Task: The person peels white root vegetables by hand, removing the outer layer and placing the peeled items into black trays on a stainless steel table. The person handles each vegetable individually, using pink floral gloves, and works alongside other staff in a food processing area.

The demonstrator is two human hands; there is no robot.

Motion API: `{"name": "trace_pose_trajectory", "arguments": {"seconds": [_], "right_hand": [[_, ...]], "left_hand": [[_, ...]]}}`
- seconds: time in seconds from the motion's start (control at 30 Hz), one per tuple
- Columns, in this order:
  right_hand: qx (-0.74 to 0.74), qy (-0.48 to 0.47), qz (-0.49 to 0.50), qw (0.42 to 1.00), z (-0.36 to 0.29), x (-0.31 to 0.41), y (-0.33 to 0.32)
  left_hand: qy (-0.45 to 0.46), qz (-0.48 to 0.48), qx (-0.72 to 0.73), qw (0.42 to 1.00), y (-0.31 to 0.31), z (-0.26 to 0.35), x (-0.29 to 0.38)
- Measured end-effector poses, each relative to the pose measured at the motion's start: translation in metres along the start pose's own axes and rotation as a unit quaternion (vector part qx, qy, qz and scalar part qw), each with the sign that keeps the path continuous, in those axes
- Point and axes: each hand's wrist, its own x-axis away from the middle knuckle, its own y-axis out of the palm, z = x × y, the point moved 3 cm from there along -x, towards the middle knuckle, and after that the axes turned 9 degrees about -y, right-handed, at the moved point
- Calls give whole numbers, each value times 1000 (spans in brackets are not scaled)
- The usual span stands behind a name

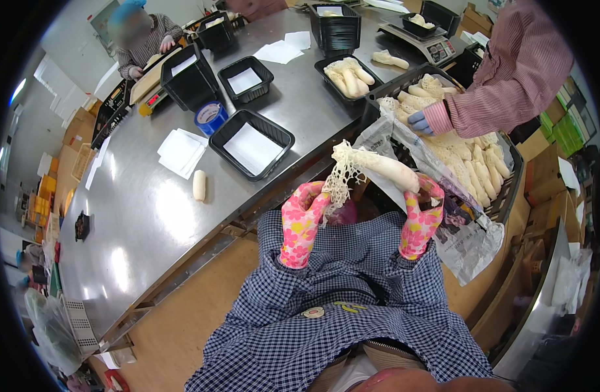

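Observation:
A pale bamboo fungus with a lacy net skirt [386, 168] is stretched between my two hands, in front of the table edge. My left hand [306, 218], in a pink flowered glove, pinches the net at its left end. In a matching glove, my right hand [421, 215] holds the lower right end of the stem. To the right stands a black crate [510, 196] full of such fungi [457, 157], partly lined with printed sheets [417, 147]. A black tray with a paper liner [252, 145] rests on the steel table, and a short pale stem piece [199, 185] lies left of it.
Blue tape [211, 118], white papers [182, 153], another lined tray [246, 79], stacked trays [335, 29] and a filled tray [349, 78] stand on the table [148, 210]. A co-worker's gloved hand [430, 120] reaches into the crate. Another person [150, 41] works by a scale.

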Motion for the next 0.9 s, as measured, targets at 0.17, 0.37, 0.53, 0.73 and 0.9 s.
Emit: {"name": "trace_pose_trajectory", "arguments": {"seconds": [0.17,0.37,0.53,0.73,0.9], "right_hand": [[-26,33,-3,999,19,2,-4],[-15,38,-9,999,23,1,-6],[-138,156,2,978,40,8,-3],[-330,381,-58,862,77,54,24],[-415,426,-102,798,64,69,35]], "left_hand": [[11,3,32,999,3,8,12],[141,1,-66,988,7,20,16],[69,-60,-15,996,24,31,28],[-17,-90,-24,995,34,25,36],[2,-37,1,999,26,25,32]]}}
